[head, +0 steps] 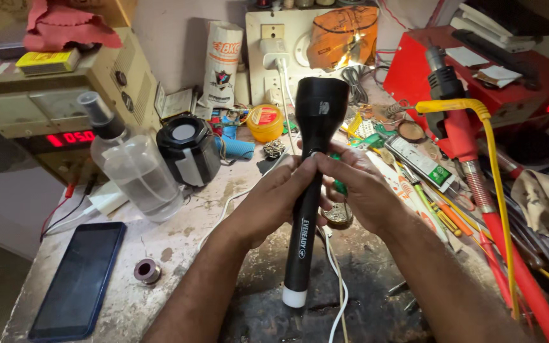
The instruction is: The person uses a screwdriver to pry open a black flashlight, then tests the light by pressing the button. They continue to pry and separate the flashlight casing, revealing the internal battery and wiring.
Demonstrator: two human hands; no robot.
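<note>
So the person's got a black flashlight [306,209] held up over the bench, dead center of the frame. Long axis runs nearly vertical in the picture, tilted just a touch: the wide lens head is at the top, pointing away toward the wall outlets, and the white tail cap is down at the bottom, nearest the camera, hovering just above the dark worn patch of the workbench [179,235].

Both hands meet on the upper part of the barrel, right below where the head flares out. The left hand [268,203] comes in from the lower left with its fingers curled shut around the barrel from the left side. The right hand [360,190] comes in from the lower right, and its fingers [332,164] are pinched onto the same stretch from the right, thumb and forefinger up by the neck. So both are closed on the flashlight, about equally near the head joint, and the whole lower barrel hangs free below them.

Something green peeks out behind the right hand, can't tell what exactly. A small round metal part [338,215] sits on the bench just under the hands, and a white cable [335,273] runs down past the tail cap.

Around it: clear spray bottle [136,171] and small black speaker [189,149] left of center, a dark smartphone [81,279] lower left, and a red soldering tool [462,136] with a yellow cable at the right.
</note>
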